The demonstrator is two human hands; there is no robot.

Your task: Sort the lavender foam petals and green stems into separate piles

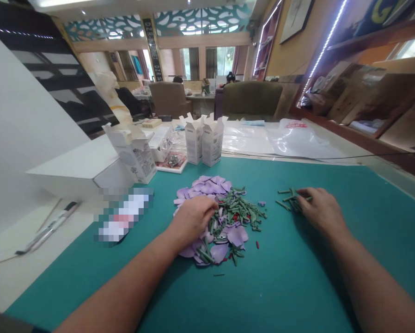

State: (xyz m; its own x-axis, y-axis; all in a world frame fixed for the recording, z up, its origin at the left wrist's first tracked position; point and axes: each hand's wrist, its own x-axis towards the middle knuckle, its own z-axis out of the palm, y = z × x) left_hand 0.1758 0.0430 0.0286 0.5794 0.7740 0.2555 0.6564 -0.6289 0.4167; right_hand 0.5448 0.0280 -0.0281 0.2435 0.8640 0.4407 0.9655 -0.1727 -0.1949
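On the teal mat (283, 286), the left hand (192, 221) lay cupped on the pile of lilac petals and green stems (237, 217), grip unclear; the right hand (318, 208) curled over a separate stem cluster (290, 200), fingers together, clamp unclear.

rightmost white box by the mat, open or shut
Open: the white cardboard box has its top flaps standing up, not folded down.

We look from the person's head, forward and down, close above the left hand (190, 221), right hand (321, 210) and teal mat (297, 171).
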